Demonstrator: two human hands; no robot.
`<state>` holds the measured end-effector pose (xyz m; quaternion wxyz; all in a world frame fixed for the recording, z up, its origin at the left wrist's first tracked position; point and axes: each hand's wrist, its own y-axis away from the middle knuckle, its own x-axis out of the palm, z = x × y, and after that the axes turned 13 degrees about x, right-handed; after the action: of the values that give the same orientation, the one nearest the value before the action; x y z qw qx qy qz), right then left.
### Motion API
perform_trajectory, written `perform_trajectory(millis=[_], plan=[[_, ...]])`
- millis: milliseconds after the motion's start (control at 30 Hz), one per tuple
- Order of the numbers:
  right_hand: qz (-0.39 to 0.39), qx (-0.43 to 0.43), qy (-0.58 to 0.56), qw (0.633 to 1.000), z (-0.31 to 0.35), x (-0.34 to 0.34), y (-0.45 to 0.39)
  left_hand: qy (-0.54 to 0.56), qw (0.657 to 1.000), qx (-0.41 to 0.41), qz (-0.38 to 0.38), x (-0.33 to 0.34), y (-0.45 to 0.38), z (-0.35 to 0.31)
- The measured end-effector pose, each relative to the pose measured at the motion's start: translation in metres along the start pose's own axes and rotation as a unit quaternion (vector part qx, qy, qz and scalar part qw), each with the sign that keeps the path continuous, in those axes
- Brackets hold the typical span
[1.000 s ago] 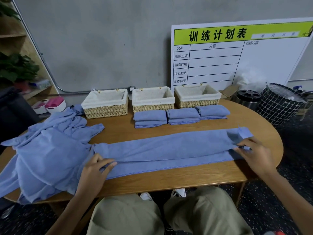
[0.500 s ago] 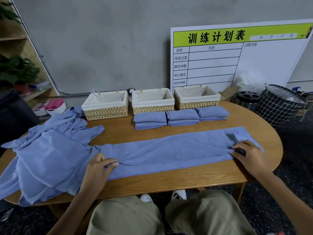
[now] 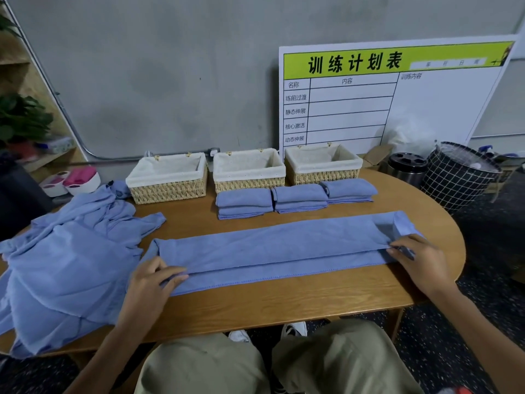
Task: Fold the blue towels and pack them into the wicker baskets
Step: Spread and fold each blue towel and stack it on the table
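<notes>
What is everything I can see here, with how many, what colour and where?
wicker baskets: three, tan with white liners, back of table, nothing visible inside
folded towels: three stacks, blue, before the middle and right baskets
long towel: one, blue, stretched across the table
unfolded towels: a heap, blue, table's left
table: one, wooden
whiteboard: one, white and green, against wall
checked bin: one, black, right
left hand: grips towel's left end
right hand: grips its right end

White schedule board with green header point(image 3: 392, 95) leans behind oval wooden table point(image 3: 284, 305); black grid-patterned fabric bin point(image 3: 457, 177) and steel canister point(image 3: 406, 169) beside the table's right end.
</notes>
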<state>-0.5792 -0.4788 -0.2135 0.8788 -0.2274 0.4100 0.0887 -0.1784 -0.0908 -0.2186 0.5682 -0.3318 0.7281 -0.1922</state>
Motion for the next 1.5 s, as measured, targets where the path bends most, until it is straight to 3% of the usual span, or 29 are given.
perform_trajectory(millis=[133,367,467,700,933,1033,1233,1500], plan=[[0.016,-0.027,0.024,0.999,-0.009,0.000,0.001,-0.029,0.999,0.009,0.015,-0.008,0.011,0.001],[-0.038,-0.031,-0.013,0.999,0.000,-0.007,0.004,-0.051,0.996,0.038,-0.066,-0.013,0.011,-0.002],[0.010,-0.035,-0.001,0.999,-0.007,-0.008,0.010,-0.040,0.997,0.044,-0.052,-0.014,0.020,-0.001],[0.031,-0.014,0.012,0.999,-0.011,-0.004,0.010,-0.042,0.997,-0.046,0.038,-0.011,0.025,0.005],[0.018,0.019,-0.015,1.000,0.011,0.003,-0.019,-0.049,0.996,-0.073,0.009,0.004,-0.016,0.010],[-0.038,0.003,-0.034,0.999,0.011,-0.002,-0.012,-0.035,0.998,-0.050,-0.026,0.004,-0.018,0.002],[0.015,-0.017,0.033,0.999,-0.010,-0.003,0.002,-0.065,0.996,-0.048,0.030,-0.003,0.015,0.006],[0.024,-0.004,0.075,0.997,-0.010,-0.008,0.003,-0.159,0.987,0.036,0.007,-0.006,0.018,0.007]])
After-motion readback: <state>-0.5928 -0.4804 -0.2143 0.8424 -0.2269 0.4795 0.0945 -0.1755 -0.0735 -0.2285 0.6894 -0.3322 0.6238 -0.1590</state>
